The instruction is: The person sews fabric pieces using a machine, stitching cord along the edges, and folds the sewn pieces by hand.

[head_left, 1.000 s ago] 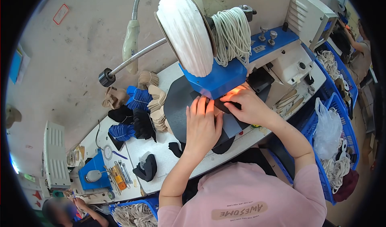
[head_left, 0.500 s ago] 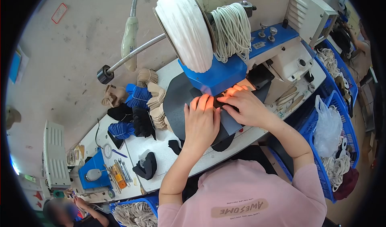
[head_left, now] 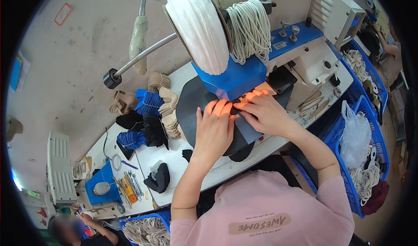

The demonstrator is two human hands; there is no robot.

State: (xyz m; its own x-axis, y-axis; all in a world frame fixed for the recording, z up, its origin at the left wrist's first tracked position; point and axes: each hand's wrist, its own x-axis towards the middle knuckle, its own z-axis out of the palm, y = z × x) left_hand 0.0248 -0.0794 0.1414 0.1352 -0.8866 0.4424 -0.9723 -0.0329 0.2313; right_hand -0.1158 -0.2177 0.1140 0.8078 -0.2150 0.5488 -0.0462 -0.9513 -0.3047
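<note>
A blue-headed sewing machine (head_left: 235,81) stands over a dark grey work plate (head_left: 191,111), with an orange glow under its head. My left hand (head_left: 214,127) lies on the plate, its fingers stretched forward and fingertips pressing by the machine head. My right hand (head_left: 266,113) is closed, thumb and fingers pinched at a small black fabric piece (head_left: 235,109) between the hands. The fabric's far part is hidden under the head and my fingers. Above turns or hangs a large spool of white band (head_left: 198,28), beside a hank of white cord (head_left: 250,32).
Bundles of blue (head_left: 149,103), beige and black straps lie left of the plate. A dark fabric piece (head_left: 160,178) sits near the front edge. Hand tools (head_left: 130,188) lie farther left. Blue baskets (head_left: 361,211) stand at the right. Other people (head_left: 101,233) are at both sides.
Both hands have shifted slightly; my left hand has moved a little left and my right fingers reach slightly farther up. The whole view has shifted a little.
</note>
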